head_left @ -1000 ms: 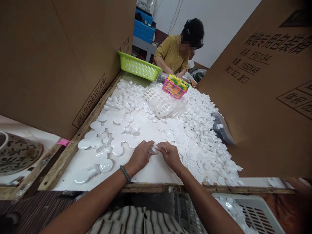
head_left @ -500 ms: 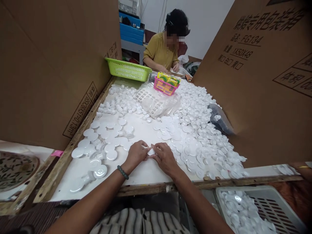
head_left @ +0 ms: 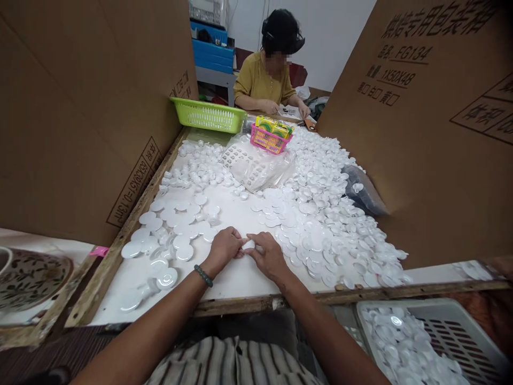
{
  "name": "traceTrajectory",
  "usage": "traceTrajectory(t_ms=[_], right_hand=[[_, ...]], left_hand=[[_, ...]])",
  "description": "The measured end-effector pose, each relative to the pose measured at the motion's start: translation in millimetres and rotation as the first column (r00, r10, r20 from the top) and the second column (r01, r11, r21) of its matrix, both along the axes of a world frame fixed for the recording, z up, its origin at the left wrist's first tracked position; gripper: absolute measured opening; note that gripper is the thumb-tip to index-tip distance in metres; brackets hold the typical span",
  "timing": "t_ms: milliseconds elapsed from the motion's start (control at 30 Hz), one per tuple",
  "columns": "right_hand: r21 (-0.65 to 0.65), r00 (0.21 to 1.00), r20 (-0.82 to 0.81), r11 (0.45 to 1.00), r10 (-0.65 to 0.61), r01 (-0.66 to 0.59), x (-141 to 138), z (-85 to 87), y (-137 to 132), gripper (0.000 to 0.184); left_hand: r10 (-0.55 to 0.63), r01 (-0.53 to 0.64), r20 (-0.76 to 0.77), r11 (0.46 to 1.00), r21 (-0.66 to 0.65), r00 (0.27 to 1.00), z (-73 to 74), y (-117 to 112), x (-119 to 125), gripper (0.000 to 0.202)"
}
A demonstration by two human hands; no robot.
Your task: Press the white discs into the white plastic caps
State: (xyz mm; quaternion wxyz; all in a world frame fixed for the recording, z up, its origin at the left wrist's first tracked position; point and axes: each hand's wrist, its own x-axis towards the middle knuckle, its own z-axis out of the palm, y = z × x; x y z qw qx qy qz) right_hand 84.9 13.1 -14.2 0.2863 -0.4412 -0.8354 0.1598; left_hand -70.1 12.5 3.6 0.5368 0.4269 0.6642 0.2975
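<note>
Little has moved since half a second ago: our hands are staying in the same spot on the table, while the co-worker at the far end is now reaching both hands forward onto a sheet.

Our left hand and right hand are meeting fingertip to fingertip and pinching a small white plastic piece between them, thumbs and forefingers closed on it. What the piece is exactly, we cannot tell. It is sitting just above the white table top, near the wooden rim. A bead bracelet is riding on our left wrist.

Flat white discs are lying just left of the left hand. A wide heap of white caps is spreading right of the right hand, up to the cardboard box on that side. Another cardboard box is walling off the left. Further back, a clear plastic bag is lying mid-table, with a pink basket and a green basket behind it. A grey crate below the near right corner is holding more white pieces.
</note>
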Motion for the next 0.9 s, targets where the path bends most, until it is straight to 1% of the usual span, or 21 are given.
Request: traceTrajectory(t_ms=[67,133,167,200,300,367,433,533,633,733,800,900], right_hand=[[-0.001,0.997,0.015,0.997,-0.079,0.079,-0.7,0.3,0.1,0.022],[-0.01,0.988,0.048,0.989,-0.144,0.145,-0.8,1.3,0.3,0.027],[-0.017,0.987,0.051,0.988,-0.154,0.155,-0.7,1.7,0.5,0.028],[-0.026,0.989,0.043,0.99,-0.14,0.141,-0.4,2.0,0.7,0.03],[-0.054,1.0,-0.004,0.998,-0.03,0.029,0.8,1.6,1.7,0.039],[-0.065,1.0,-0.016,0.998,0.011,-0.012,1.0,1.4,2.2,0.036],[-0.063,1.0,-0.015,0.998,-0.022,0.021,0.7,2.2,2.1,0.033],[-0.058,0.998,-0.008,0.996,-0.069,0.069,0.6,5.3,1.1,0.036],[-0.102,0.999,-0.03,0.994,-0.029,0.025,2.3,7.6,-0.1,0.035],[-0.156,0.998,-0.066,0.988,0.006,-0.016,4.5,6.1,-0.2,0.027],[-0.175,0.995,-0.098,0.985,-0.007,-0.01,5.1,3.4,0.4,0.023],[-0.199,0.989,-0.143,0.98,-0.03,0.001,4.5,-0.4,1.6,0.022]], left_hand=[[0.031,-0.033,0.041,0.998,0.052,0.999,0.6,-5.0,0.6,0.023],[0.052,-0.057,0.071,0.995,0.08,0.996,1.0,-8.8,1.1,0.027],[0.056,-0.062,0.081,0.995,0.083,0.995,1.0,-9.7,1.3,0.029],[0.054,-0.062,0.089,0.995,0.083,0.995,0.9,-10.0,1.5,0.031],[0.053,-0.064,0.143,0.995,0.073,0.988,-0.9,-8.5,1.5,0.031],[0.059,-0.074,0.202,0.995,0.068,0.978,-3.9,-6.7,1.1,0.029],[0.061,-0.079,0.234,0.995,0.068,0.97,-7.9,-5.2,0.4,0.028],[0.065,-0.087,0.205,0.991,0.099,0.977,-12.4,-3.8,-0.6,0.027],[0.08,-0.106,0.209,0.987,0.119,0.975,-12.2,-4.1,-0.4,0.029],[0.082,-0.109,0.193,0.984,0.138,0.978,-10.7,-5.8,0.7,0.029],[0.073,-0.097,0.159,0.985,0.145,0.985,-11.1,-6.6,1.1,0.029],[0.079,-0.093,0.127,0.989,0.112,0.989,-12.9,-6.4,1.2,0.027]])
